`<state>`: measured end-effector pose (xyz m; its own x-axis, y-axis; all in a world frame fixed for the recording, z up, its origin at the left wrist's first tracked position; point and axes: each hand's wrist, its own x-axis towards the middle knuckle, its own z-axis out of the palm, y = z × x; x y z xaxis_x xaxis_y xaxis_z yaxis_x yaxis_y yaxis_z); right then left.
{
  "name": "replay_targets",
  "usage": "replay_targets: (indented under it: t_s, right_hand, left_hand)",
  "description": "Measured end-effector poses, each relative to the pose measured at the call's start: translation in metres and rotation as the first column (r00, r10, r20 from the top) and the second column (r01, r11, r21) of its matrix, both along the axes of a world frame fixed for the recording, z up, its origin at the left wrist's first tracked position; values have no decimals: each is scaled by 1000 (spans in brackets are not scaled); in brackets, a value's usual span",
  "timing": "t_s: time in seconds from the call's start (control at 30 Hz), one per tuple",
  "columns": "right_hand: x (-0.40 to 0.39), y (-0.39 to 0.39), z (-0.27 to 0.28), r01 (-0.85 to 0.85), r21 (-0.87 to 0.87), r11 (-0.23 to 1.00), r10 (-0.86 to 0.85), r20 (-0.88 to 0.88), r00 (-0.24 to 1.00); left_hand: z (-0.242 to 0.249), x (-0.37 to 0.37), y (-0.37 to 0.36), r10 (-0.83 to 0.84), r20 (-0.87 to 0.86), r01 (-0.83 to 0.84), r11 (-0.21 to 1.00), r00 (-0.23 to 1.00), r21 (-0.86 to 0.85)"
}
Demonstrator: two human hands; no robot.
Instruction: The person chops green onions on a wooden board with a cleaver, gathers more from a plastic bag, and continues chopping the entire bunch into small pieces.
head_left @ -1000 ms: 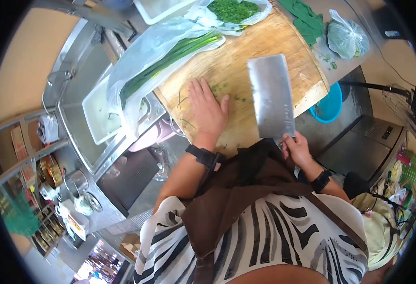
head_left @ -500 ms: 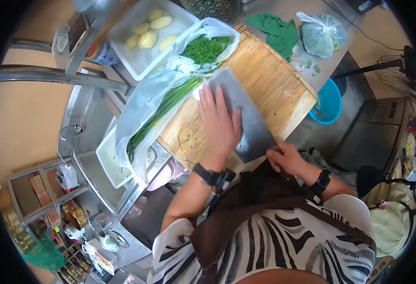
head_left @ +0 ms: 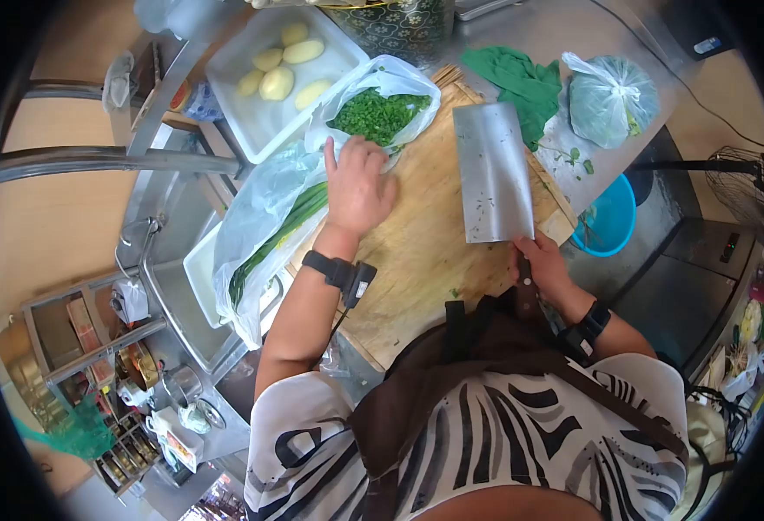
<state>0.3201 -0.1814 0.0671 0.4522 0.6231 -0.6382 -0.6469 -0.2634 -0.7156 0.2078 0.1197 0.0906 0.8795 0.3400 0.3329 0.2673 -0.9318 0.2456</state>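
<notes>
My right hand [head_left: 545, 267] grips the dark wooden handle of a cleaver [head_left: 496, 174]. Its broad blade lies flat-side up over the right part of the wooden cutting board [head_left: 416, 260], with small green bits stuck on it. My left hand [head_left: 357, 187] is over the board's left edge, fingers loosely bent and apart, with nothing visible in them. Just beyond its fingertips is an open plastic bag of chopped green onions [head_left: 377, 117]. Beside that hand, long whole green onions [head_left: 291, 227] lie in another clear bag [head_left: 256, 195].
A white tray [head_left: 221, 74] with several peeled potatoes [head_left: 276, 84] stands at the back left. Behind the board are a green cloth [head_left: 516, 78] and a tied bag of greens [head_left: 612, 100]. A blue basin [head_left: 612, 217] sits lower right; a metal sink [head_left: 160, 269] is at left.
The cleaver has swung right and turned more upright, away from my left hand. My left hand has lifted off the blade and moved left toward the bag of chopped green onions.
</notes>
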Motion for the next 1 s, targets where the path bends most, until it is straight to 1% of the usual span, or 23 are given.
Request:
replay_targets:
  t_s: [0.03,0.07,0.13,0.17,0.2,0.23,0.27,0.33,0.37,0.43,0.47,0.5,0.53,0.57,0.6,0.67,0.73,0.77,0.83,0.87,0.93,0.97,1.0]
  right_hand:
    - [1,4,1,-62,-39,997,65,79,995]
    - [3,8,-2,-73,-40,997,76,74,994]
    - [7,14,-10,-187,-56,981,195,237,952]
    - [13,15,-11,-200,-53,978,206,235,950]
    - [22,15,-12,-340,-192,921,390,489,780]
    - [28,16,-12,-418,-359,835,542,666,512]
    - [34,18,-9,-428,-356,831,546,666,507]
    - [53,27,14,-606,-567,557,817,505,278]
    - [61,35,23,-613,-563,554,817,508,272]
    - [73,55,37,-608,-652,453,873,463,155]
    - [76,62,33,-610,-650,453,872,465,152]
    - [79,70,27,-556,-490,671,697,673,247]
    - [83,81,26,-481,-279,831,463,826,322]
    - [85,98,28,-431,-237,871,388,869,307]
    - [85,119,33,-382,-189,905,311,906,288]
    - [90,162,30,-361,-43,932,13,996,-87]
    - [81,192,36,-374,-98,922,-19,955,-296]
    - [80,203,35,-378,-98,921,-19,955,-295]
    - [81,223,25,-484,-167,859,-101,871,-481]
    - [87,233,17,-490,-171,855,-103,869,-483]
    - [98,248,4,-479,-203,854,-63,873,-483]
    - [105,252,2,-487,-209,848,-62,873,-483]
    - [112,256,10,-514,-237,824,34,928,-372]
  left_hand:
    - [-10,-4,-3,-26,8,25,999,1000,46]
    - [-18,-6,0,-14,3,14,999,1000,45]
    - [-21,-7,11,31,-20,-27,983,999,184]
    - [-22,-9,17,44,-22,-39,982,999,187]
    - [-15,-9,20,7,-9,-6,990,1000,137]
    - [-8,-10,23,-29,7,28,996,1000,87]
    - [-4,-11,26,-18,5,17,996,1000,90]
    - [5,-13,32,-37,57,43,992,998,-119]
    - [11,-16,34,-28,55,34,993,998,-114]
    - [23,-21,37,-7,76,20,985,997,-174]
    - [27,-23,39,-3,75,16,985,997,-170]
    - [31,-26,42,-10,64,19,988,998,-154]
    - [35,-27,44,-15,53,22,990,999,-136]
    - [34,-28,44,-8,53,14,991,999,-131]
    - [33,-29,44,-13,45,21,982,999,-190]
    - [32,-28,43,-12,37,20,969,999,-245]
    - [31,-26,41,-21,69,39,964,997,-263]
    - [31,-27,42,-17,68,35,964,998,-264]
    - [32,-27,42,10,108,13,978,994,-209]
    - [34,-30,43,17,111,7,978,994,-211]
    - [38,-39,41,-33,-10,32,992,999,-122]
    - [35,-44,35,-23,-9,21,991,1000,-129]
    - [32,-47,29,-74,-77,66,992,994,-107]
